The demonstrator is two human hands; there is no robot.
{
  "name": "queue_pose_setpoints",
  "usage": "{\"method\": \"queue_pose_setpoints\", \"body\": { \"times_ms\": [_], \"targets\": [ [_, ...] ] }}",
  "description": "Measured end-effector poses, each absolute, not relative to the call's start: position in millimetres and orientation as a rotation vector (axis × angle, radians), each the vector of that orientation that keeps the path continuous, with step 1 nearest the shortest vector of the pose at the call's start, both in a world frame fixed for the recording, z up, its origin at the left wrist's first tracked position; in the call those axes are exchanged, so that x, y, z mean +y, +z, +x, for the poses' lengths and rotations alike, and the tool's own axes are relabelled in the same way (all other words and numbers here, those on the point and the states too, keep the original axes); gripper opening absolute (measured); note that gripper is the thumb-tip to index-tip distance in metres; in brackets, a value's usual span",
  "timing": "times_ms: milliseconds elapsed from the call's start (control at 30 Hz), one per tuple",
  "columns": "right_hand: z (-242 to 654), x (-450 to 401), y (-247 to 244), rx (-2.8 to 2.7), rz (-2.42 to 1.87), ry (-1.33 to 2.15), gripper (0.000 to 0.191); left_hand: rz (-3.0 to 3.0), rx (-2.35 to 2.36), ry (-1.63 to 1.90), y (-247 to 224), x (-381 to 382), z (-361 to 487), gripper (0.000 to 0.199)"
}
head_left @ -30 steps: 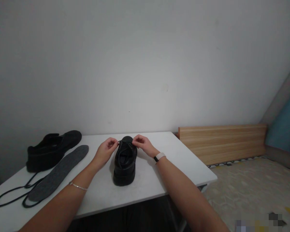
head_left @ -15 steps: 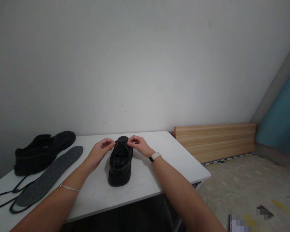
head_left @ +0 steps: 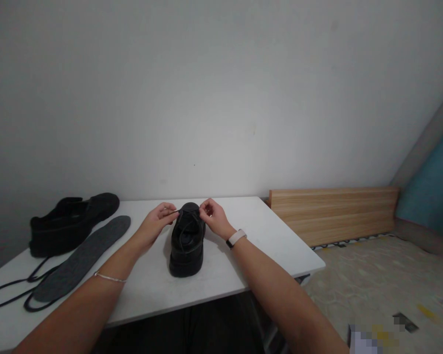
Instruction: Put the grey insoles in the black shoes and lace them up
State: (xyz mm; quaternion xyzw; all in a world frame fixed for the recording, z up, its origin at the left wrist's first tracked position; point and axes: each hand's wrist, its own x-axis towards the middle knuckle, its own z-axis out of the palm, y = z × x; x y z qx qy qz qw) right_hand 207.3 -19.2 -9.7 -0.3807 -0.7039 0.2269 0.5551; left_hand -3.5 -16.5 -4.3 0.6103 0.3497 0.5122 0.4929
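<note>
White surface: black lace-up shoe upright, heel toward near edge. Left hand: extended forward, pinching lace at shoe's left. Right hand: angled inward, fingertips pinched at shoe's right, contents unclear.

Single head-worn view, facing forward and down, near the white table, pale wall ahead

Dim, diffuse light fades across the wall toward nine o'clock. The central black shoe, its interior murky, casts a soft shadow on the surface. A pixelated patch sits at four o'clock.
</note>
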Motion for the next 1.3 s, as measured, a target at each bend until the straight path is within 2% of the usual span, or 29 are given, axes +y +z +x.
{"method": "queue_pose_setpoints", "body": {
  "times_ms": [67, 233, 500, 800, 967, 1100, 1300],
  "targets": [
    [207.2, -19.6, -9.4, -1.668, -0.901, 0.524, 0.008, 1.484, 0.866, 1.23, -5.3, -16.7, -3.8, 0.036],
    [208.0, -15.8, -12.8, -1.68, -0.912, 0.524, 0.009, 1.595, 0.858, 1.186, -8.9, -16.1, -4.2, 0.029],
    [206.3, -15.5, -15.0, -1.668, -0.863, 0.564, 0.01, 1.423, 0.803, 1.337, -6.0, -15.7, -4.5, 0.033],
    [207.4, -12.3, -16.3, -1.654, -0.825, 0.63, 0.014, 1.413, 0.76, 1.364, -7.8, -13.0, -5.1, 0.026],
    [209.2, -17.7, -10.8, -1.72, -0.824, 0.706, 0.019, 1.461, 0.813, 1.281, -8.5, -14.3, -4.7, 0.032],
    [211.2, -22.4, -6.7, -1.723, -0.776, 0.812, 0.021, 1.512, 0.802, 1.19, -10.4, -15.6, -4.0, 0.029],
    [216.7, -22.5, -4.5, -1.709, -0.7, 0.948, 0.024, 1.429, 0.771, 1.256, -8.7, -14.5, -4.5, 0.028]
  ]
}}
